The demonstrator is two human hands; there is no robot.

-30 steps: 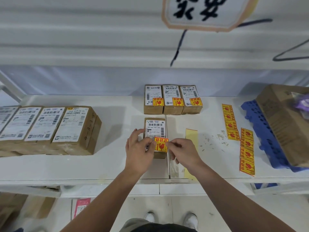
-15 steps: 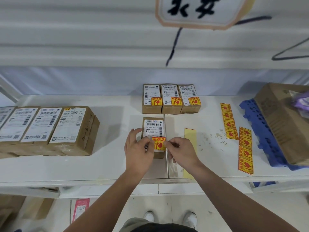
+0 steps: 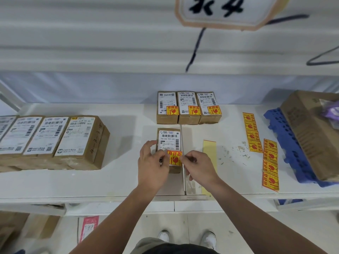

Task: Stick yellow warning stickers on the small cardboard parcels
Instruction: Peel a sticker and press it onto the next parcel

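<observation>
A small cardboard parcel (image 3: 168, 139) with a white label lies mid-shelf in front of me. On its near end sits a yellow and red warning sticker (image 3: 174, 158). My left hand (image 3: 152, 165) pinches the sticker's left edge, fingers lying along the parcel's left side. My right hand (image 3: 199, 166) pinches the sticker's right edge. Three parcels (image 3: 188, 107) with stickers on them stand in a row behind. Two strips of spare stickers (image 3: 252, 132) (image 3: 270, 165) lie to the right.
A row of larger labelled boxes (image 3: 55, 142) fills the shelf's left side. A bare yellow backing strip (image 3: 209, 149) lies by my right hand. At the far right a big carton (image 3: 310, 132) rests on a blue plastic tray (image 3: 289, 149). Paper scraps dot the white shelf (image 3: 119, 178).
Both hands stay at the sticker's edges on the parcel; the sticker has settled slightly lower and flatter on the parcel's near end.
</observation>
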